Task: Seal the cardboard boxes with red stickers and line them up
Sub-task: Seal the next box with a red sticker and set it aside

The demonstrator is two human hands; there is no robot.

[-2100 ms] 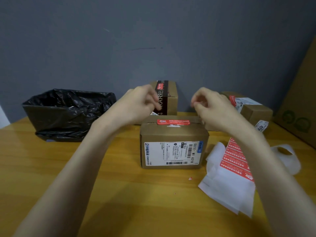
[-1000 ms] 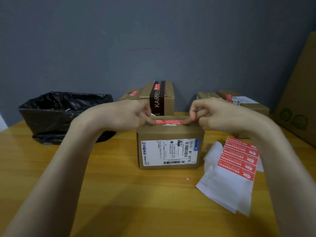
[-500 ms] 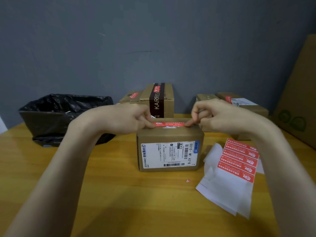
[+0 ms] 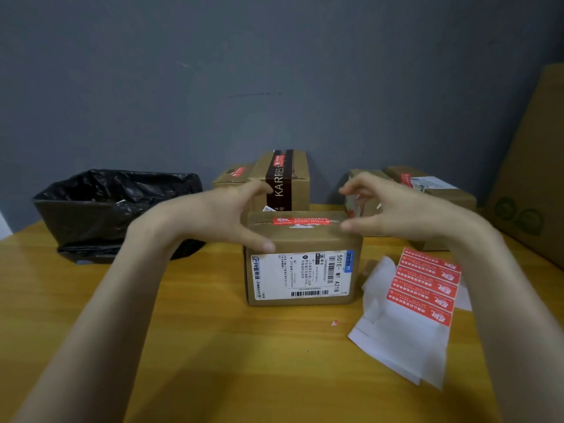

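The cardboard box (image 4: 305, 239) stood mid-table (image 4: 213, 346), a red sticker (image 4: 300, 221) across its top seam. The left hand (image 4: 219, 215) and right hand (image 4: 406, 212) flanked its top, fingers spread and grasping nothing, the left thumb touching its corner.

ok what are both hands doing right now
Left hand: open, thumb on the box top front edge, gripping nothing.
Right hand: open, holding nothing.
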